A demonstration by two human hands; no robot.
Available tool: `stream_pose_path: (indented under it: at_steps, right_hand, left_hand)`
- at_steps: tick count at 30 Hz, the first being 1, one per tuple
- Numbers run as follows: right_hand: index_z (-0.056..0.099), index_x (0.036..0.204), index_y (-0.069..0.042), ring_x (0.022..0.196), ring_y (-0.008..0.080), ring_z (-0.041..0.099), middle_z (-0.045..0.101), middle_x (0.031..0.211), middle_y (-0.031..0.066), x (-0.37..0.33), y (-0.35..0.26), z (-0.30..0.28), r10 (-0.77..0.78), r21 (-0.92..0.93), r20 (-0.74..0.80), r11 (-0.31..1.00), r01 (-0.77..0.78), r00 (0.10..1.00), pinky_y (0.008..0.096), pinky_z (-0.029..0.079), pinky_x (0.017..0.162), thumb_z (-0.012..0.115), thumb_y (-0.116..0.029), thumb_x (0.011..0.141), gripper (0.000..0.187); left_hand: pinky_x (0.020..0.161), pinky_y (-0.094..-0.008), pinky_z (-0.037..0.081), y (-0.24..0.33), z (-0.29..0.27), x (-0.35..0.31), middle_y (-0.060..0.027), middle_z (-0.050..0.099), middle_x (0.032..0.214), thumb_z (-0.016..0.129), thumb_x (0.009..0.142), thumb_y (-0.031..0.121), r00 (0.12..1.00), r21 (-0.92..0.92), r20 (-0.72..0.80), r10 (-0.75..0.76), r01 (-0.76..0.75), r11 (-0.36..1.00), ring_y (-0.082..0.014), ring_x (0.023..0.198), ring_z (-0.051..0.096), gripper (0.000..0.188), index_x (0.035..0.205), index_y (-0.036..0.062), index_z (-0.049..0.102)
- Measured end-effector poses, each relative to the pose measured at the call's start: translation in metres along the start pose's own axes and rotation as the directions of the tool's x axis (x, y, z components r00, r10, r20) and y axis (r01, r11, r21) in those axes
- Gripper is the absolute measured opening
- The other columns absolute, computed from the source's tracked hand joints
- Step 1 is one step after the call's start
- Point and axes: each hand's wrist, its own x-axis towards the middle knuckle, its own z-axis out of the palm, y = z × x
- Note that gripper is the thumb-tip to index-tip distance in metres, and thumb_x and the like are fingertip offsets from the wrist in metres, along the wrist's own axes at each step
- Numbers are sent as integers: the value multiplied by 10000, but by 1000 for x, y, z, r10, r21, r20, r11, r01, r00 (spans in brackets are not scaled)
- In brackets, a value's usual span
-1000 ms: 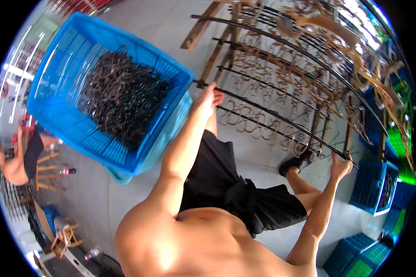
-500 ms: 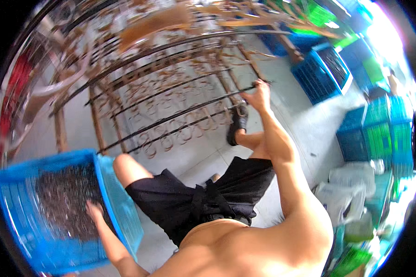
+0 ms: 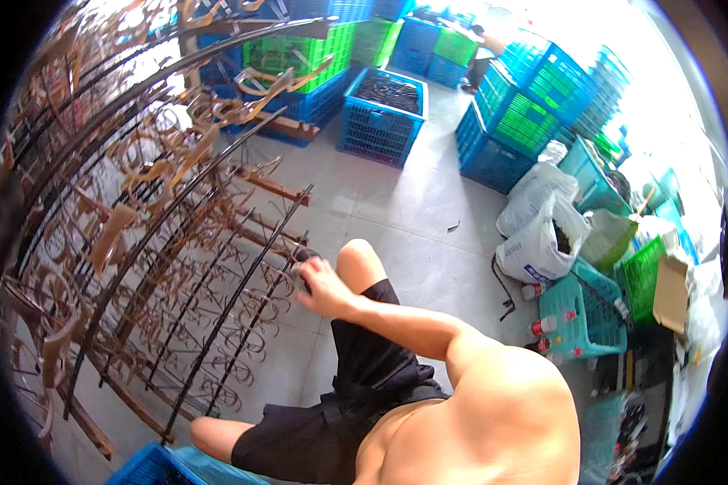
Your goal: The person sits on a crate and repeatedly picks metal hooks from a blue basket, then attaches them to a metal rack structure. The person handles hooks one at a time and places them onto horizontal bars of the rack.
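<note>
The right hand (image 3: 326, 293), fingers released and loosely spread, is near a long, thin, black rod (image 3: 229, 311) slanting among brown, looped frames (image 3: 112, 234); the out-of-view left hand's grip cannot be told.

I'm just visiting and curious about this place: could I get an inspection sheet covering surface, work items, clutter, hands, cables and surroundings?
Surface: pale tiled floor.
Work items: rack of dark rods bearing brown looped pieces; blue bin partly visible at lower edge.
Clutter: white bags, bottles, teal basket.
Hands: right hand by the rack, fingers spread, nothing visibly held; left hand out of view.
Cables: nothing certain; thin black strip on the floor, kind unclear.
Surroundings: stacked blue and green crates.
</note>
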Motion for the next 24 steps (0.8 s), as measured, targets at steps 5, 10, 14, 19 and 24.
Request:
stream_pose_path:
  at_steps: [5, 10, 14, 19, 24]
  right_hand:
    - [484, 1097, -10, 1004, 356, 484, 485, 1030, 181, -61, -37, -5, -60, 178, 276, 984, 11, 959, 428, 438, 845, 650, -157, 745, 416]
    - [531, 1068, -16, 971, 367, 538, 542, 996, 177, -51, -101, 35, -391, 379, 574, 906, 190, 719, 427, 464, 826, 610, -249, 775, 382]
    - [589, 1098, -61, 977, 362, 573, 601, 1058, 184, -39, -170, 61, -535, 475, 766, 845, 248, 356, 428, 470, 830, 588, -295, 799, 379]
    - [581, 1139, -41, 945, 306, 619, 626, 1055, 160, -55, -201, 89, -520, 532, 818, 847, 21, 246, 381, 497, 828, 624, -298, 817, 414]
    - [592, 978, 39, 697, 143, 608, 622, 750, 90, -73, -253, 103, -711, 745, 637, 668, 0, 299, 267, 489, 650, 643, -154, 826, 252]
  left_hand:
    - [755, -384, 474, 25, -34, -16, -174, 559, 1142, 453, 935, 263, 942, -81, -256, 219, -246, 966, -278, 914, 556, 358, 1195, 30, 533]
    - [680, -372, 493, -30, -70, -24, -167, 600, 1064, 475, 931, 232, 636, 120, -635, 438, -480, 869, -260, 810, 577, 311, 1140, 24, 574]
    - [955, -384, 404, -141, -53, 12, -213, 500, 1276, 418, 945, 319, 968, -389, -232, 97, -184, 903, -342, 1131, 516, 489, 1305, -11, 425]
    - [766, -369, 486, -66, -126, -12, -143, 609, 1026, 453, 942, 248, 936, -892, -278, -216, -167, 420, -261, 891, 594, 287, 1049, 20, 591]
    - [592, -310, 510, -73, -120, -40, -43, 602, 833, 617, 877, 206, 953, -913, 9, -302, -115, -391, -180, 680, 615, 170, 929, 64, 540]
